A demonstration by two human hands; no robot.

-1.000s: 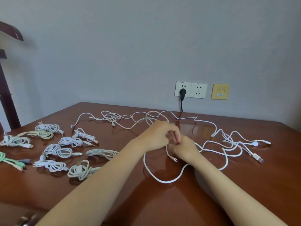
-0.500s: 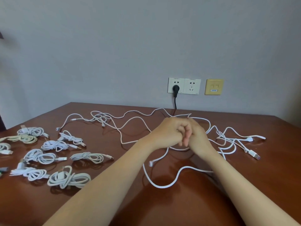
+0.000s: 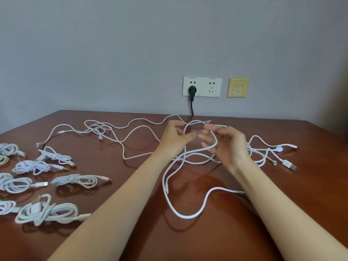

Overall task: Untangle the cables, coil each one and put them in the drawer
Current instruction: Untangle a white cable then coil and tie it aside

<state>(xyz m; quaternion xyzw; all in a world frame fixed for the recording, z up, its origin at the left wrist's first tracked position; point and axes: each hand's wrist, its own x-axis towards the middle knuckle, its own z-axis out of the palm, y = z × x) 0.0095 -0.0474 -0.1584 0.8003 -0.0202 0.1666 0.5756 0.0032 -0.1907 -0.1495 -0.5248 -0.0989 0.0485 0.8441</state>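
Observation:
A long white cable (image 3: 188, 216) lies loose on the brown table (image 3: 282, 194), and one loop of it is lifted between my hands. My left hand (image 3: 174, 140) has the loop running between its curled fingers and thumb. My right hand (image 3: 228, 147) faces it a little apart, its fingers relaxed and reaching through the loop, with the cable draped across them. Right of that hand lies a tangle of white cables (image 3: 263, 153). More loose cable (image 3: 98, 129) trails across the back left. No drawer is in view.
Several coiled white cables (image 3: 47, 211) lie in rows at the left of the table. A black plug (image 3: 192, 90) sits in the wall socket behind my hands, its cord dropping behind the table's far edge. A USB connector (image 3: 289, 164) lies at the right.
My hands were pressed together on the cable; they have moved apart and up, opening a loop between them. The view has shifted right, so the coiled cables sit further left.

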